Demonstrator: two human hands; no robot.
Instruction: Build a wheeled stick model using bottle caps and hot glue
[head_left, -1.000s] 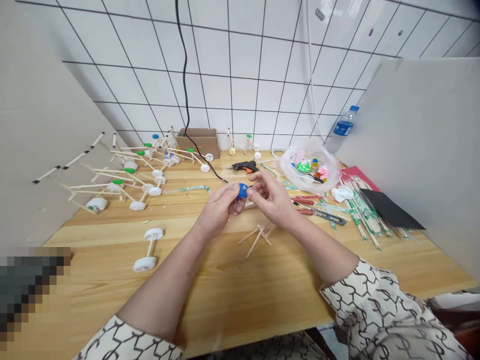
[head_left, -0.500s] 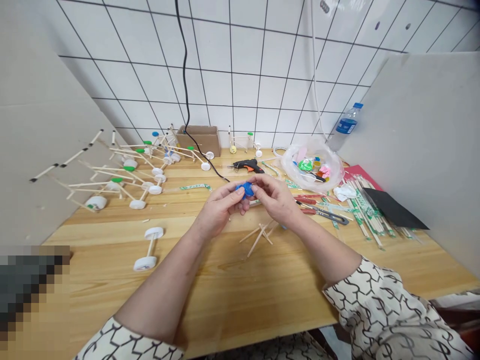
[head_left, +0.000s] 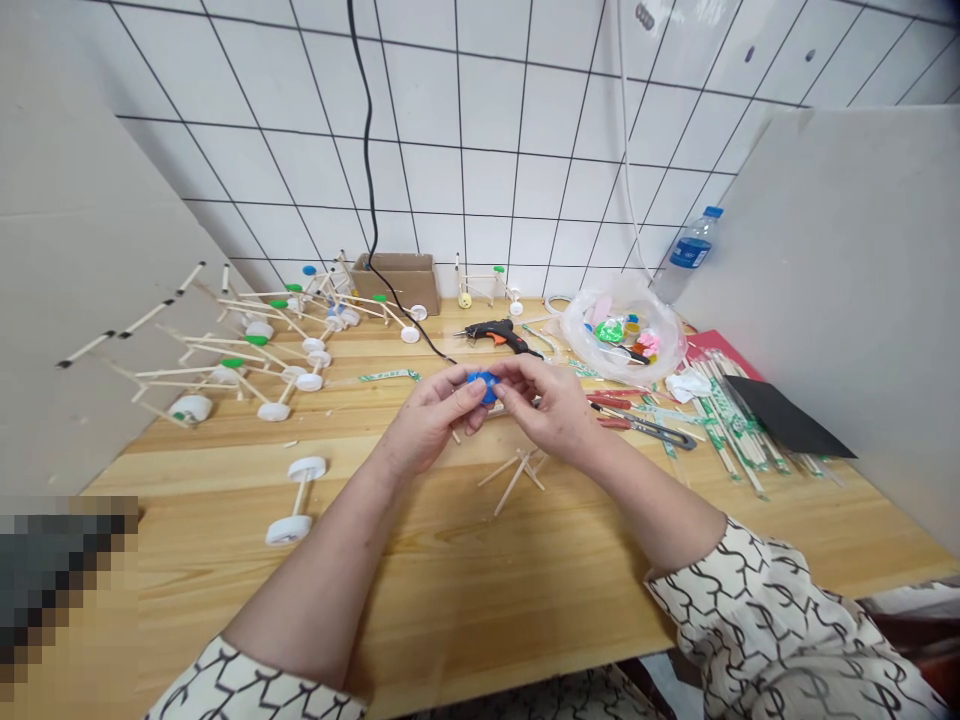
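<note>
A small blue lump, soft-looking like modelling clay, is pinched between both hands above the middle of the table. My left hand grips it from the left, thumb on top and fingers curled beneath. From the right, my right hand presses it with thumb and fingertips, covering part of it. Just below the hands, a small frame of joined wooden sticks stands on the table. Farther left lies a pair of white wheels on a stick axle, touched by neither hand.
Several stick-built bicycle models crowd the left back. Behind my hands lies a black glue gun with its cord. To the right are a plastic bag of colourful bits, pliers-like tools, wrapped sticks and a water bottle.
Both hands have shifted slightly left and down with the blue lump, and the fingers have moved a little around it. Everything on the table stays put.
</note>
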